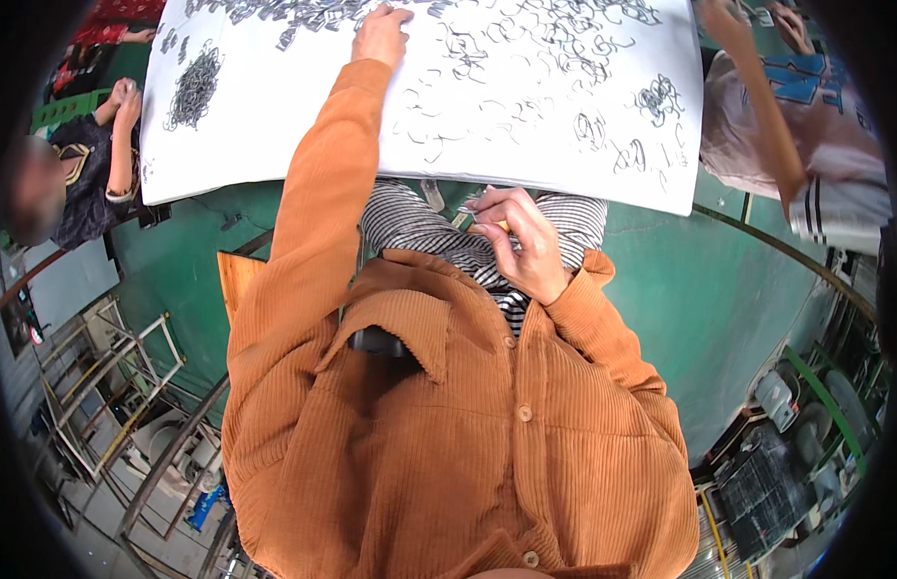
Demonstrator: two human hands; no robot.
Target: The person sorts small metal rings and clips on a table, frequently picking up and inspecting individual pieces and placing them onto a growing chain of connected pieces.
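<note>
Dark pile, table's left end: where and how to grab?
Probably both long sides, from above: the dark pile is an elongated heap of thin pieces on the white table, so a wide grip should gather more than a pinch.

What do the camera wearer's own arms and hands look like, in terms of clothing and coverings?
Both the left sleeve and right sleeve are long, orange-brown and finely ribbed, like corduroy. The left hand and right hand are bare, without gloves.

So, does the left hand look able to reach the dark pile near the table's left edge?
Probably yes: the left hand is over the table, with mostly bare surface between it and the dark pile.
</note>
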